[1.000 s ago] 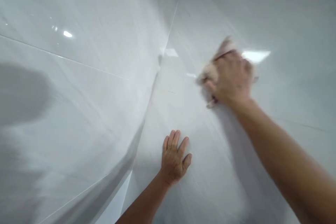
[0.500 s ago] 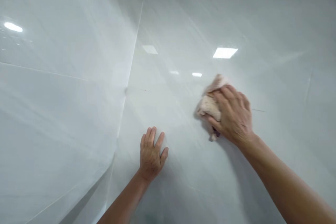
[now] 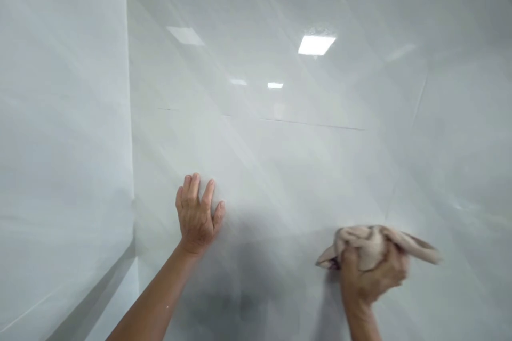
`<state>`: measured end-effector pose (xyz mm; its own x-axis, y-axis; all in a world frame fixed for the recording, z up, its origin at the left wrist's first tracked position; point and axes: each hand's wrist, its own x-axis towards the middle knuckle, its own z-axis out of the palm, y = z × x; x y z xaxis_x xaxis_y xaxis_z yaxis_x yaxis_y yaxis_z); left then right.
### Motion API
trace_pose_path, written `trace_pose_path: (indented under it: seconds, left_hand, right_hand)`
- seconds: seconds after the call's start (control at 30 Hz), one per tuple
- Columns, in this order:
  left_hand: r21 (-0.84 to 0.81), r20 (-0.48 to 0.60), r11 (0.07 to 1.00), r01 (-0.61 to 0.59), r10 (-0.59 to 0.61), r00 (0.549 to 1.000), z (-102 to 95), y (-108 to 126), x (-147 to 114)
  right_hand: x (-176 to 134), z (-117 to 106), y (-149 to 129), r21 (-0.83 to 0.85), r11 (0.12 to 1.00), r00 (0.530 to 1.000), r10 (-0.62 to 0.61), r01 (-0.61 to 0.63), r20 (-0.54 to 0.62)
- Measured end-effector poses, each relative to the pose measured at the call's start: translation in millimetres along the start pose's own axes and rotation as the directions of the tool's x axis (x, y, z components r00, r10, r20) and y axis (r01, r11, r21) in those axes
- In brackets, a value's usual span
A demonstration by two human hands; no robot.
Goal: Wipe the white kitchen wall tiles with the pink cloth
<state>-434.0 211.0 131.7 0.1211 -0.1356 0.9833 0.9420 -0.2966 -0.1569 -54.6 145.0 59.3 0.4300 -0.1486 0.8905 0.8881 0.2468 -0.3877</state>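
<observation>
My left hand (image 3: 197,218) rests on the glossy tiled wall (image 3: 256,170), its fingers stretched out and a little apart, with nothing in it. At the lower right, my right hand (image 3: 370,279) grips a crumpled, pale pinkish-beige cloth (image 3: 366,245). Loose ends of the cloth stick out to both sides of the fingers, and the right one is smeared by motion. The cloth is against the wall or very near it; I cannot tell exact contact.
On the left a second pale wall (image 3: 64,117) meets this one at a vertical corner. A grey band (image 3: 96,293) runs along the lower left. Bright lamp reflections (image 3: 317,45) show on the wall, and a thin dark joint line (image 3: 312,123) crosses it.
My right hand has swept the cloth downward and turned at the wrist, bunching the cloth above the fingers. The view has shifted right; my left hand keeps its flat pose on the wall.
</observation>
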Motion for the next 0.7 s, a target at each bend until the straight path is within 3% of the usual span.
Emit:
trace_pose_path:
  seconds: [0.1, 0.17, 0.23, 0.37, 0.43, 0.5, 0.57, 0.7]
  left_hand:
    - [-0.021, -0.009, 1.000, -0.014, 0.014, 1.000, 0.4, -2, 1]
    - [-0.025, -0.017, 0.999, -0.020, 0.020, 1.000, 0.7, -3, 2]
    - [-0.024, -0.023, 0.999, -0.027, 0.026, 0.999, 0.8, -4, 2]
    - [-0.027, -0.019, 0.999, -0.039, 0.038, 0.999, 0.5, -4, 2]
    - [-0.025, -0.022, 0.999, -0.037, 0.036, 0.999, 0.4, -4, 2]
    - [-0.018, -0.027, 0.999, -0.036, 0.036, 0.999, 0.7, -4, 1]
    - [-0.010, -0.027, 0.999, -0.034, 0.034, 0.999, 1.1, -3, 1]
    - [-0.008, -0.031, 1.000, -0.024, 0.024, 0.999, 2.0, -2, 1]
  right_hand:
    - [-68, 1, -45, 0.051, 0.968, 0.962, -0.250, 0.246, 0.110]
    - [-101, -1, -70, 0.175, 0.890, 0.866, -0.451, 0.420, 0.214]
    - [-119, -4, -87, 0.323, 0.798, 0.751, -0.595, 0.509, 0.286]
    - [-111, -11, -82, 0.452, 0.686, 0.582, -0.726, 0.571, 0.367]
    - [-87, -10, -65, 0.440, 0.684, 0.553, -0.730, 0.583, 0.402]
    - [-50, -6, -44, 0.371, 0.727, 0.622, -0.687, 0.578, 0.377]
    - [0, 2, -25, 0.273, 0.795, 0.746, -0.605, 0.542, 0.280]
    - [106, 22, -14, 0.123, 0.929, 0.931, -0.360, 0.350, 0.067]
